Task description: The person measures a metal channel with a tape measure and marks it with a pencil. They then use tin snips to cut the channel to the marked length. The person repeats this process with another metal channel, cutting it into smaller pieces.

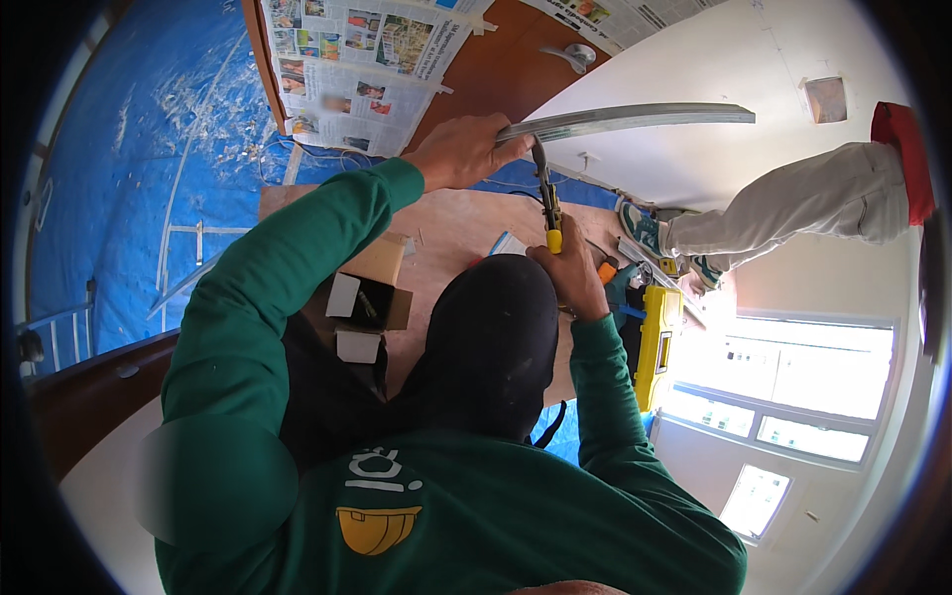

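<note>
A long grey metal profile (635,121) stretches out to the right in front of me, and my left hand (461,152) is closed around its left end. Below that end, my right hand (575,266) grips a plier-like hand tool (548,198) with a yellow grip part. The tool's dark curved jaw reaches up to the underside of the profile, close to my left fingers. Whether the jaw bites on the metal cannot be made out. My dark-clad knee (496,337) rises just below the right hand.
An open cardboard box (375,260) sits on the plywood sheet (436,223) by my left leg. A yellow toolbox (654,347) and assorted tools lie to my right. Another person's leg (793,198) stands close by. Newspaper covers part of a brown door (496,74); blue sheeting (178,119) spreads left.
</note>
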Tool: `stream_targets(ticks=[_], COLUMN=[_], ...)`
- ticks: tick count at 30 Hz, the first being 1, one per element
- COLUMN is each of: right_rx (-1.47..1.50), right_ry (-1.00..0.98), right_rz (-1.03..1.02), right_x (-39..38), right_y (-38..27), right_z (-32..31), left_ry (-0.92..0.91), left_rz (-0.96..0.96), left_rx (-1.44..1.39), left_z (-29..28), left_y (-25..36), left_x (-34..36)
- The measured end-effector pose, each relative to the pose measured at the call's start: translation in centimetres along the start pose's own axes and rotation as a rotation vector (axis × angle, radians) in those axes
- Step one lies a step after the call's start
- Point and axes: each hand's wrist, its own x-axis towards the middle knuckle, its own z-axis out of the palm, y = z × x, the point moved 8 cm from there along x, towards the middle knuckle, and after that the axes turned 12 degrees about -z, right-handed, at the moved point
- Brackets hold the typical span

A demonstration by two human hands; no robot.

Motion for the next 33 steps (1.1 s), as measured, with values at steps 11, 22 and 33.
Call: stream_targets(ticks=[11, 22, 33], right_rx=[-0.08, -0.025, -0.045], right_ry=[-0.049, -0.068, 0.099], right_rz=[-0.081, -0.126, -0.052], right_x=[-0.5, -0.1, 0.1], right_y=[0.3, 0.1, 1.3], right_z=[-0.4, 0.1, 0.7], left_ry=[0.046, 0.075, 0.064], left_rz=[0.039, 0.055, 0.111], left_rx=[0.02, 0.033, 0.046], left_z=[0.6, 0.4, 0.7], left_y=[0.0, -0.1, 0.5], left_x=[0.1, 0.3, 0.2])
